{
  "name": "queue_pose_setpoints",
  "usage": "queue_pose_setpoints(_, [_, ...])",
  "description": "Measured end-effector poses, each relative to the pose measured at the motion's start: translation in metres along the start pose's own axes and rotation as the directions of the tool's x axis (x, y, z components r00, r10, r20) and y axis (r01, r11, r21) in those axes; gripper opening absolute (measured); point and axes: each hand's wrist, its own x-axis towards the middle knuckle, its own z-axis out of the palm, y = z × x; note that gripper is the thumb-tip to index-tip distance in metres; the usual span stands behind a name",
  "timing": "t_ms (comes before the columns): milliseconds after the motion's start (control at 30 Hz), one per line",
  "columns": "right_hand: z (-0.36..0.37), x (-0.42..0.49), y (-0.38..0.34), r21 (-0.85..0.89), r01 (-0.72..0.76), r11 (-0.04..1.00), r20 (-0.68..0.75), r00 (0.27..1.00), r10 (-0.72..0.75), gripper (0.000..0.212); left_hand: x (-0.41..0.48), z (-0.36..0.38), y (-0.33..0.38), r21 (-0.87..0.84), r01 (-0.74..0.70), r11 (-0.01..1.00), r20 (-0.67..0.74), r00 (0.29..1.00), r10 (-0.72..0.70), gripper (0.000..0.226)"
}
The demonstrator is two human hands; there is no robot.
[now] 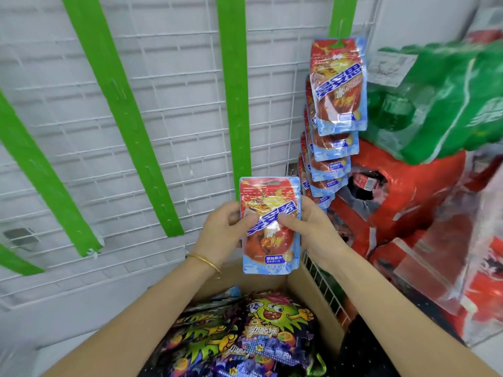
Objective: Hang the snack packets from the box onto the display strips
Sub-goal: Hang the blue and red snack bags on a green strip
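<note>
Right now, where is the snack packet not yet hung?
In the head view, the packet is at centre, pinched between the left hand and right hand, above the box and by the lower end of an empty green strip.

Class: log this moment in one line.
left hand: grips red packet | right hand: grips red packet | box: purple packets inside

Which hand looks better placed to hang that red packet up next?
Probably the right hand: it grips the packet on the side nearer the strip already carrying matching packets. The left hand grips the far edge.
</note>
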Motion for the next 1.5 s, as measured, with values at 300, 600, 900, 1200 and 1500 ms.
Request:
queue_pose_setpoints(300, [-0.018,0.025,-0.128,-0.48,0.392,0.785,-0.334,0.746,-0.577,0.056,0.076,0.051,0.116,-0.009,-0.282,0.96,0.036,0.959,0.282,0.016])
queue_pose_setpoints(600, [-0.064,0.099,-0.232,-0.603,0.409,0.685,-0.284,0.692,-0.664,0.04,0.19,0.072,0.24,0.179,-0.503,0.845,-0.169,0.831,0.53,0.04])
queue_pose_setpoints(900, [-0.069,0.148,-0.255,-0.661,0.419,0.622,-0.167,0.727,-0.666,0.039,0.235,0.072,0.276,0.201,-0.417,0.886,-0.159,0.879,0.45,0.026])
queue_pose_setpoints(1200, [-0.066,0.153,-0.247,-0.646,0.4,0.65,-0.182,0.746,-0.64,0.039,0.238,0.067,0.287,0.356,-0.355,0.865,-0.012,0.923,0.384,0.019])
queue_pose_setpoints(1500, [-0.067,0.143,-0.243,-0.618,0.399,0.677,-0.183,0.765,-0.618,0.038,0.239,0.07,0.285,0.417,-0.363,0.833,-0.003,0.916,0.401,0.023])
